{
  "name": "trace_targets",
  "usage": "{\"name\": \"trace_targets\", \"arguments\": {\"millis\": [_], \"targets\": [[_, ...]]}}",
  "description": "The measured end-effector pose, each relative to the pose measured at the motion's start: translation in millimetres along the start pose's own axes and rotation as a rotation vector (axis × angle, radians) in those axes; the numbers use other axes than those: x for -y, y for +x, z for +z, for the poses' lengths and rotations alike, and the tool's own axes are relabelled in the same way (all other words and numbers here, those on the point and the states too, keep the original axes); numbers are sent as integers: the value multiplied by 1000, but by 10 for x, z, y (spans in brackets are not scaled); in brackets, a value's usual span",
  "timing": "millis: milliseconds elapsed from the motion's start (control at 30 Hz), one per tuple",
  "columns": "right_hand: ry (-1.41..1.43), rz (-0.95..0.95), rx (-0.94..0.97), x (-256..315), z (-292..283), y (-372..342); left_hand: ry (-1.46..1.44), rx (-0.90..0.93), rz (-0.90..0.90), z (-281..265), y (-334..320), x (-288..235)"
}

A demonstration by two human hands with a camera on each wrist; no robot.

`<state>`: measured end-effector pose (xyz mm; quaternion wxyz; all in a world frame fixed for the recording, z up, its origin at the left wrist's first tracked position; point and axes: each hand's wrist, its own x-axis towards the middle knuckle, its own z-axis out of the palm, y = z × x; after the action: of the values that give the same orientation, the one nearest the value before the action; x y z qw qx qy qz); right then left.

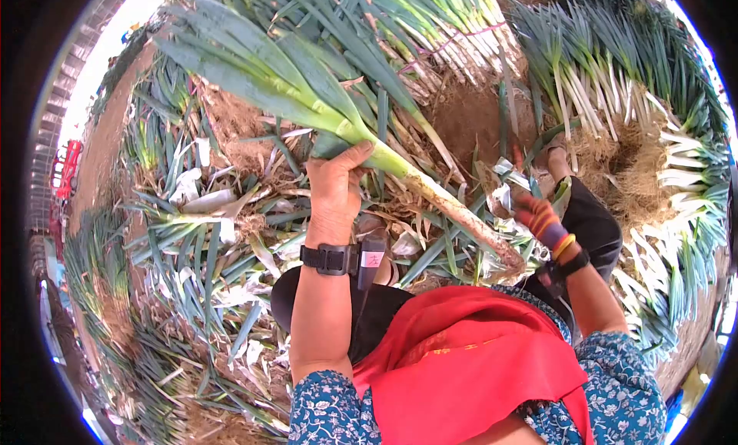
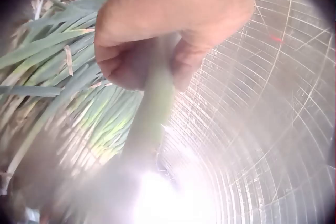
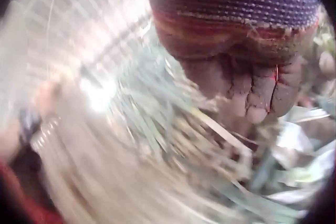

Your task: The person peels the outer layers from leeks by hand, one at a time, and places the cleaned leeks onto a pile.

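Observation:
In the head view my left hand (image 1: 336, 185) grips a large green onion (image 1: 430, 191) where its leaves fan out from the stalk. The leaves point to the upper left; the pale root end slopes down to the right, above my knees. The left wrist view shows thumb and fingers around the green stalk (image 2: 149, 113). My right hand (image 1: 540, 220), in a striped knit glove, is beside the lower stalk, blurred. Its bare-looking, soil-darkened fingers (image 3: 262, 95) point down in the right wrist view. Near them lies a pale peel (image 1: 501, 197); I cannot tell whether they hold it.
Bundled green onions (image 1: 461, 41) lie at the back, with more in rows (image 1: 600, 84) along the right. Stripped leaves and peelings (image 1: 207, 276) litter the ground at the left and around my feet. A red cloth (image 1: 469, 360) covers my lap.

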<state>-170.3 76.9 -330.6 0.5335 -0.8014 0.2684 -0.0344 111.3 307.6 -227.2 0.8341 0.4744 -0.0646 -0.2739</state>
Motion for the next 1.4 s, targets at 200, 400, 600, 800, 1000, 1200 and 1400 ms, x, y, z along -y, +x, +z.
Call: {"name": "trace_targets", "arguments": {"millis": [200, 400, 600, 800, 1000, 1200, 1400], "targets": [[166, -48, 660, 933, 290, 229, -26, 121, 14, 94, 55, 136], [-72, -295, 36, 521, 942, 262, 78, 30, -17, 122, 130, 156], [-310, -283, -316, 690, 831, 444, 265, 190, -242, 522, -87, 506], [-412, -329, -259, 485, 332, 578, 632, 767, -638, 402, -564, 1133], [-153, -256, 37, 616, 191, 220, 126, 171, -311, 170, 27, 542], [-433, -169, 134, 303, 236, 468, -114, 58, -302, 41, 51, 416], [-217, -487, -108, 1244, 508, 616, 62, 24, -219, 205, -71, 499]]}}
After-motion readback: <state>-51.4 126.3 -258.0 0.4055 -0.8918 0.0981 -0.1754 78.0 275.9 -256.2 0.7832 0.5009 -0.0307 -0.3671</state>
